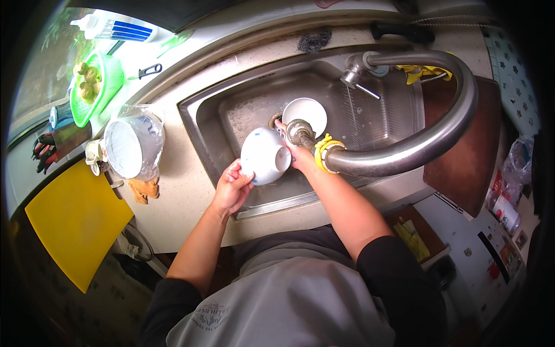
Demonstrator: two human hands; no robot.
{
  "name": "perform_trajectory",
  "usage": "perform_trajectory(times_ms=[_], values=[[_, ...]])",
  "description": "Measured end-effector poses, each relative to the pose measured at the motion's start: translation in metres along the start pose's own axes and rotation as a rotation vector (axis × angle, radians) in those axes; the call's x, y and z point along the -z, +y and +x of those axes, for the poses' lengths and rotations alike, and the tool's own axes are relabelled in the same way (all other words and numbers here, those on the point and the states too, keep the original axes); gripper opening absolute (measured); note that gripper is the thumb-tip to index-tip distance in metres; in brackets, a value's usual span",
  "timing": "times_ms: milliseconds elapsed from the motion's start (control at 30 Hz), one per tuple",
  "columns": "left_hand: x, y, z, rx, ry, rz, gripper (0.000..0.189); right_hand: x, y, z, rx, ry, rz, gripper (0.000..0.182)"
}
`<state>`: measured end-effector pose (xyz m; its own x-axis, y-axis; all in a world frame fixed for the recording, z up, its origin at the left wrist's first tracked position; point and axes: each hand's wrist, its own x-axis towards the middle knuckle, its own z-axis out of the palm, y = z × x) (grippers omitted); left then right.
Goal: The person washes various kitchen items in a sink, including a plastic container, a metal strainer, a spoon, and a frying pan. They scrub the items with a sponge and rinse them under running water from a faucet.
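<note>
A white porcelain bowl with small blue marks is tilted on its side over the stainless steel sink, its foot ring turned to the right. My left hand grips its rim, thumb on the outer wall. At the bowl's right side is my right hand, fingers against the wall; the faucet nozzle hides part of this hand. Beneath, a second white bowl rests in the sink beside the drain. Whether water is running cannot be made out.
The curved metal faucet, tied with yellow cloth, arches over my right forearm. A bagged white container stands left of the sink, near a yellow cutting board. A brown board lies to the right. Behind the sink is a dark scouring pad.
</note>
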<state>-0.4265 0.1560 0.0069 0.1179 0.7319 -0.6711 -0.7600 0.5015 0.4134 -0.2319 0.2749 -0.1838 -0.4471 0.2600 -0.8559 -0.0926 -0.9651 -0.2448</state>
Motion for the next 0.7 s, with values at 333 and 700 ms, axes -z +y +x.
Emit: perform_trajectory(times_ms=[333,700], values=[[0.012,0.011,0.011,0.076,0.125,-0.110,0.039,-0.024,0.003,-0.037,0.076,-0.038,0.320,0.046],[-0.017,-0.032,0.033,-0.188,0.276,-0.070,0.032,-0.133,0.004,-0.117,0.136,0.442,0.603,0.049]])
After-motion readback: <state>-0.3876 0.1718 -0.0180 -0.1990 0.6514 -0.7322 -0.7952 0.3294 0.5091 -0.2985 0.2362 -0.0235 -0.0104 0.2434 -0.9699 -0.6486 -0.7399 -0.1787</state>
